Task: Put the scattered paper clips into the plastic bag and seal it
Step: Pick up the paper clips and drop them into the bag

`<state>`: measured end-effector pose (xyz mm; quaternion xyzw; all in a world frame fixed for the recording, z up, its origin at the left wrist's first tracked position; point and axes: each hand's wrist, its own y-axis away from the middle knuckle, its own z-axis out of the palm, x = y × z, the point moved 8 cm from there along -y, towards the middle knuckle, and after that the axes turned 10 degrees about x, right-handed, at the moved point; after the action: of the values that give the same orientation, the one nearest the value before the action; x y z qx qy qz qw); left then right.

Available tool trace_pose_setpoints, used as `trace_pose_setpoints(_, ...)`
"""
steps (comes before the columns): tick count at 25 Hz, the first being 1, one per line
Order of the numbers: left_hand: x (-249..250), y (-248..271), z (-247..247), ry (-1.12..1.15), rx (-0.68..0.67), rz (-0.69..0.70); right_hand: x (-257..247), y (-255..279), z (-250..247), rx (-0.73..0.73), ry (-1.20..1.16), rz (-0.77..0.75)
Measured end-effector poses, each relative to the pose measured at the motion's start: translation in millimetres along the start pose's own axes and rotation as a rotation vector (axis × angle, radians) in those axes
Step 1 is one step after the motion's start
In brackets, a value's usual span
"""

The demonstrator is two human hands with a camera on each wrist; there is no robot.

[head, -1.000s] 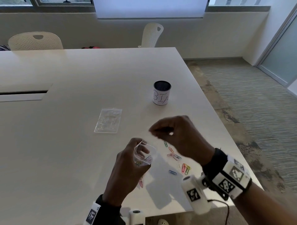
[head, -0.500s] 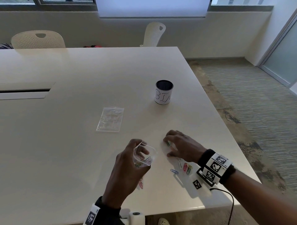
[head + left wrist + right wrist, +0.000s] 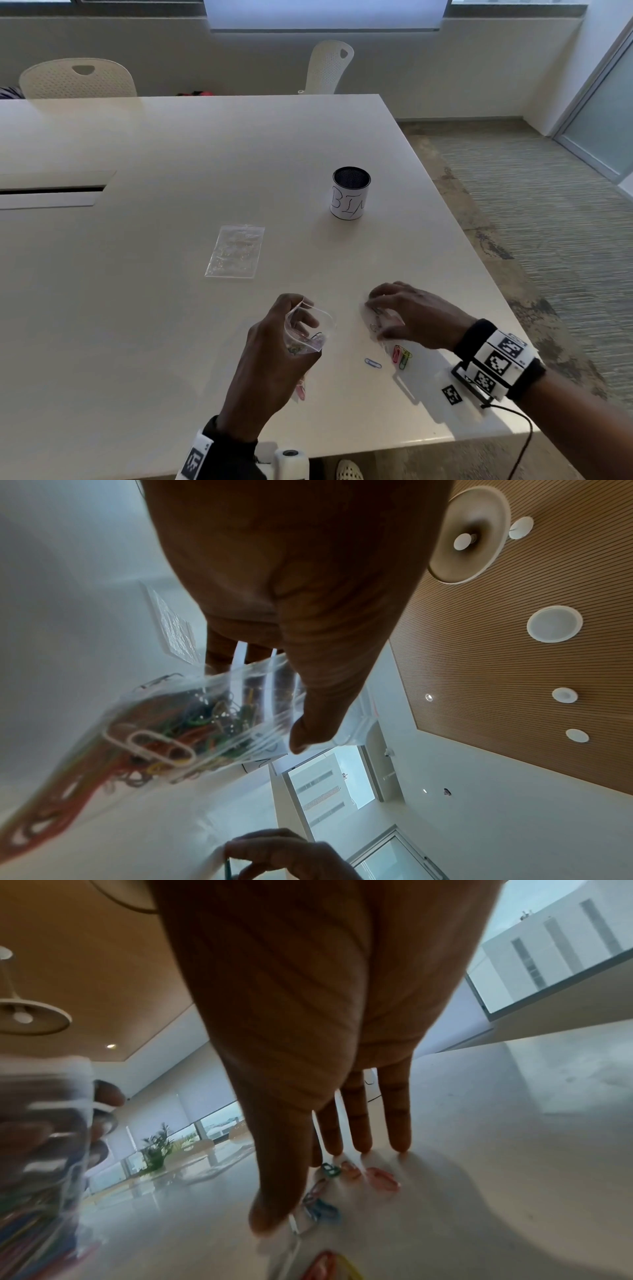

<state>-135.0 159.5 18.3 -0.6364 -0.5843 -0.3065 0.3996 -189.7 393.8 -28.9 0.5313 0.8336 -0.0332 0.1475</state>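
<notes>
My left hand (image 3: 294, 329) holds a small clear plastic bag (image 3: 310, 330) above the white table (image 3: 154, 342), its mouth open to the right. Coloured paper clips fill the bag (image 3: 192, 723), with the thumb (image 3: 308, 723) on its rim. My right hand (image 3: 383, 315) lies just right of the bag. Its straight fingers (image 3: 359, 1123) touch the table over several loose clips: a teal one (image 3: 330, 1168), a pink one (image 3: 382, 1179) and a blue one (image 3: 322, 1208). A blue clip (image 3: 372, 363), a pink, yellow and green bunch (image 3: 401, 356) and a pink clip (image 3: 301, 390) lie nearer me.
A second clear bag (image 3: 235, 251) lies flat farther back. A mesh cup with a paper label (image 3: 350, 193) stands behind my right hand. The table's right edge (image 3: 486, 281) and front edge are close. A cable slot (image 3: 51, 190) sits at left, and two chairs (image 3: 77, 78) stand beyond.
My right hand dropped from above the bag's mouth to the table and now lies over loose clips, drawn slightly toward me. My left hand and the bag stayed in place.
</notes>
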Motion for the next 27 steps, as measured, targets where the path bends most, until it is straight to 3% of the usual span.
trace_pose_setpoints(2, 1, -2, 1, -0.002, 0.000, 0.006, -1, 9, 3, 0.002, 0.018, -0.001)
trace_pose_setpoints(7, 5, -5, 6, 0.002, -0.013, 0.016, -3, 9, -1, 0.162, -0.110, 0.040)
trace_pose_setpoints(13, 9, -9, 9, -0.002, -0.018, 0.030, -5, 6, 1, 0.189, -0.092, 0.139)
trace_pose_setpoints(27, 10, -11, 9, 0.018, -0.011, 0.036, -27, -1, 13, 0.130, -0.042, 0.148)
